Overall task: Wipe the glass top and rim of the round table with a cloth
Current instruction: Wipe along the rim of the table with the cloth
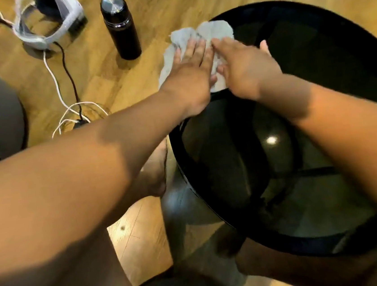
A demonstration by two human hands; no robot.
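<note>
Crumpled pale grey cloth (197, 45): draped over round black glass-topped table (314, 62) rim, pinned by left hand (190, 72) and right hand (244, 66), fingers flat, slightly spread, for pressure.

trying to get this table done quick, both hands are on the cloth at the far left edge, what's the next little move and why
Probably slide the cloth along the rim toward you. The left hand and right hand press it flat where it drapes over the far-left edge of the round table, so the rim is already under it, and the near arc of the rim looks untouched by the cloth.
</note>
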